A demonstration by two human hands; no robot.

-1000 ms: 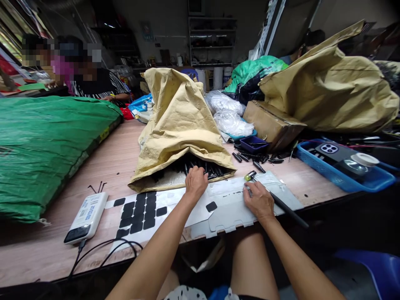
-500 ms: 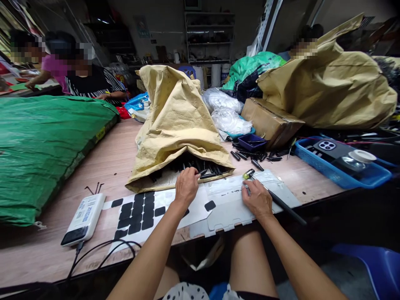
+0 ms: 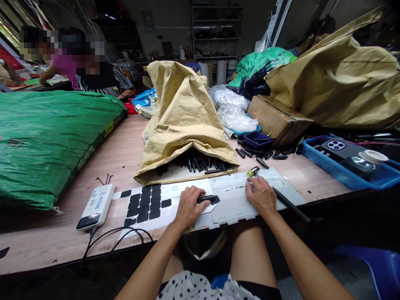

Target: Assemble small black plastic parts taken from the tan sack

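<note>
My left hand (image 3: 188,205) is closed on a short black rod (image 3: 205,198) and holds it over a black sticker pad at the edge of the white backing sheet (image 3: 175,196). Rows of black square stickers (image 3: 145,203) sit on that sheet to the left. My right hand (image 3: 261,196) rests fingers-curled on a grey flat panel (image 3: 237,204), pinching a small metal piece beside a little hammer (image 3: 283,199) with a yellow-green head. Behind my hands a tan paper sack (image 3: 184,121) lies open, spilling several black rods (image 3: 203,163).
A white power bank (image 3: 96,206) with a black cable lies at the left near a green sack (image 3: 46,137). A blue tray (image 3: 353,164) with a phone stands at the right, beside a cardboard box (image 3: 278,118) and a small purple tray (image 3: 258,139). People sit at the back left.
My left hand drew back from the sack's mouth toward me with a black rod and now holds it over the loose black pad. My right hand stayed put.
</note>
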